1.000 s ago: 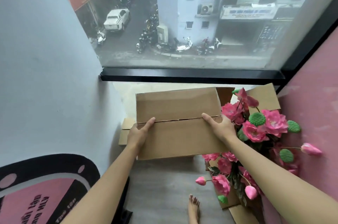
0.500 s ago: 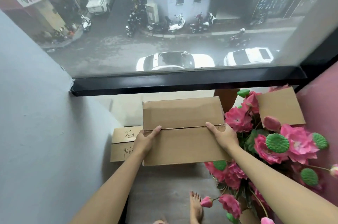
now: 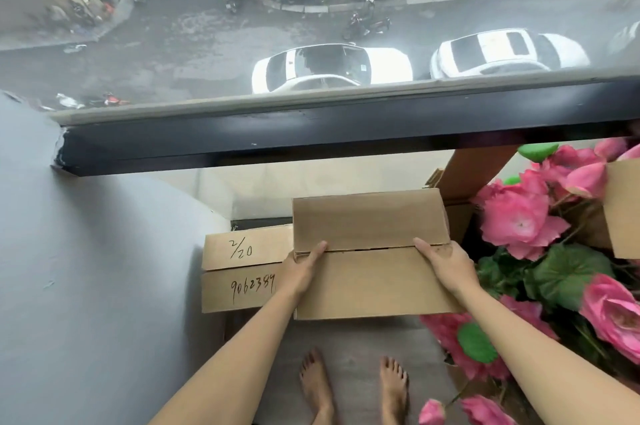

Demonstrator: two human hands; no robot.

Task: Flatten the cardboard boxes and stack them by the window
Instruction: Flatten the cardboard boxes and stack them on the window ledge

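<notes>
Fingers of the left hand point(image 3: 304, 265) and right hand point(image 3: 446, 263) clasp the flattened box point(image 3: 372, 253) above the floor stack point(image 3: 242, 268) (below the window point(image 3: 311, 126)); lower level, edges aligned.

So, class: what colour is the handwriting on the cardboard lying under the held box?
Black, on plain brown cardboard; the head view shows it clearly.

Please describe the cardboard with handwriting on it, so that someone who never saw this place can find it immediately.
Look below the black window frame, on the floor against the grey wall. There lies a flattened cardboard box, partly covered by the plain box that both hands hold. Only this one bears handwriting: "2/20" above and "9062384" below.
</notes>
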